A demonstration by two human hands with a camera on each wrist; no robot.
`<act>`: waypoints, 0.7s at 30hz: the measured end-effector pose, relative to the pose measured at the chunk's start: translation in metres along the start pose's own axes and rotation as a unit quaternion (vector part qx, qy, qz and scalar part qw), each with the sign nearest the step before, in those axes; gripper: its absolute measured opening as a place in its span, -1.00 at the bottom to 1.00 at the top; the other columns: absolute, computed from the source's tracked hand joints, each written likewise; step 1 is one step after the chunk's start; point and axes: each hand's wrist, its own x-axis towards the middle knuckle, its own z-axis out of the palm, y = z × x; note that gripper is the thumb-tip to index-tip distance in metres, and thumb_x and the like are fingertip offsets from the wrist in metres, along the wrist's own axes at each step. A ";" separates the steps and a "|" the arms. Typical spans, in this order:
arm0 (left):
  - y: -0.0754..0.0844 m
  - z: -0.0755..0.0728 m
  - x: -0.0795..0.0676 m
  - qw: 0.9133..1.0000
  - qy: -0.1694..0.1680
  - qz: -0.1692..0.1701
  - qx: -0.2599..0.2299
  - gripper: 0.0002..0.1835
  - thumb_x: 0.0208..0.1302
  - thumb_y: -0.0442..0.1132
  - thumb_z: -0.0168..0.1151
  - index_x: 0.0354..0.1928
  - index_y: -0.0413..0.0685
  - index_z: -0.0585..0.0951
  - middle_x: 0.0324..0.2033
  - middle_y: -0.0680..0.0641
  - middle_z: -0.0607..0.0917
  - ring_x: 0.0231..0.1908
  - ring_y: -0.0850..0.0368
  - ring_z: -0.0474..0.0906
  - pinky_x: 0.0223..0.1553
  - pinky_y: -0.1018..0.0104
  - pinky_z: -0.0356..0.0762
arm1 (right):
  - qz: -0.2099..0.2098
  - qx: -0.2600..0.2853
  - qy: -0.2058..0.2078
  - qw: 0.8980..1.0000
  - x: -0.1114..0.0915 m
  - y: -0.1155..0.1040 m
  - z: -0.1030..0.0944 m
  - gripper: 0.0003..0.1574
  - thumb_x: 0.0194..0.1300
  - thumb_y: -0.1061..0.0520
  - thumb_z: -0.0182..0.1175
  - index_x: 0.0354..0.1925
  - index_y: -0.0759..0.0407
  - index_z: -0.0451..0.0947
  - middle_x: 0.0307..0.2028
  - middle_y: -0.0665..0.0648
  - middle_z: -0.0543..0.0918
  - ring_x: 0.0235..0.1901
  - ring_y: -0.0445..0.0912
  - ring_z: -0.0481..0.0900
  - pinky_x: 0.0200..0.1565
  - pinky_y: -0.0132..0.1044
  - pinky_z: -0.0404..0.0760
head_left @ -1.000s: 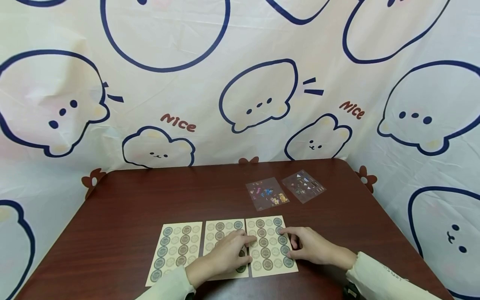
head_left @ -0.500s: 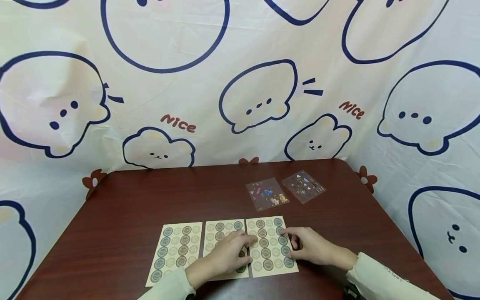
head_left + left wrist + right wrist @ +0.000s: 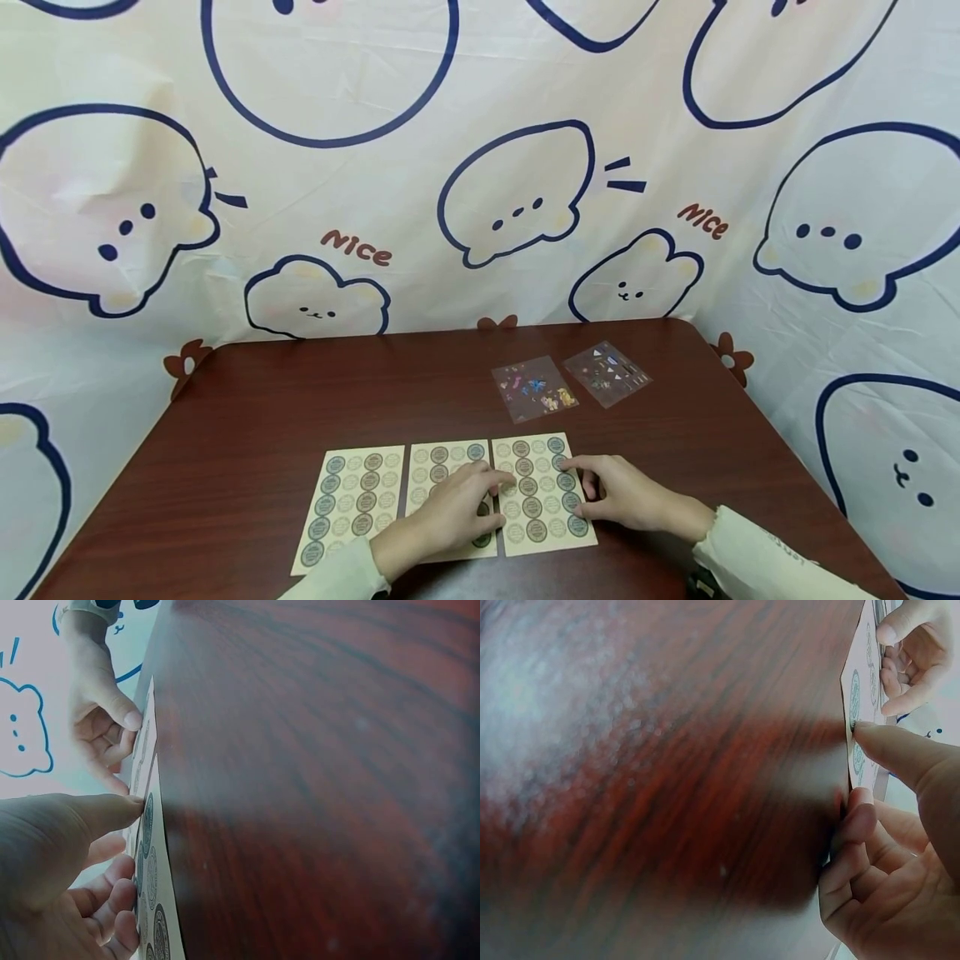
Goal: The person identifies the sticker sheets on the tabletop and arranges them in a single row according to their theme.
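Note:
Three cream sticker sheets with rows of round seal stickers lie side by side on the table: a left sheet (image 3: 347, 502), a middle sheet (image 3: 442, 452) partly covered by my left hand, and a right sheet (image 3: 551, 500). My left hand (image 3: 459, 508) reaches over the middle sheet, its index finger on the left part of the right sheet and its thumb at the seam between the two. My right hand (image 3: 626, 496) touches the right sheet's right edge with thumb and index finger. In the right wrist view, its thumb (image 3: 900, 750) rests on a sticker near the edge.
Farther back lie two clear sticker sheets, one with colourful figures (image 3: 536, 387) and one with small pale shapes (image 3: 607, 372). The dark reddish wooden table (image 3: 337, 383) meets a white cartoon-printed cloth (image 3: 420, 208) behind and at the sides.

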 end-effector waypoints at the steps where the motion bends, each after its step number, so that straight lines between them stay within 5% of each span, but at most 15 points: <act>1: 0.000 0.000 0.000 1.000 0.001 0.001 -0.001 -0.49 0.12 -0.12 0.50 0.15 0.05 0.67 -0.25 0.12 0.62 -0.27 0.36 0.43 -0.28 0.45 0.42 | -0.001 0.000 0.000 1.000 0.000 0.000 0.000 -0.25 0.17 0.10 0.48 0.29 0.21 0.51 -0.51 -0.11 0.48 -0.55 -0.39 0.34 -0.46 -0.50 0.37; 12: 0.000 0.000 -0.002 1.000 0.001 0.003 -0.004 -0.50 0.13 -0.12 0.50 0.15 0.07 0.66 -0.24 0.12 0.63 -0.24 0.34 0.46 -0.24 0.41 0.46 | -0.005 0.006 0.006 1.000 -0.001 0.002 0.002 -0.26 0.17 0.09 0.48 0.28 0.21 0.52 -0.50 -0.10 0.49 -0.57 -0.39 0.34 -0.48 -0.49 0.37; 21: 0.000 -0.003 -0.001 1.000 0.022 0.008 -0.008 -0.50 0.13 -0.11 0.49 0.15 0.04 0.66 -0.24 0.11 0.64 -0.21 0.30 0.48 -0.17 0.37 0.50 | -0.021 0.060 0.018 0.998 -0.004 0.009 -0.001 -0.34 0.23 0.03 0.44 0.23 0.24 0.55 -0.48 -0.10 0.52 -0.59 -0.38 0.37 -0.51 -0.48 0.41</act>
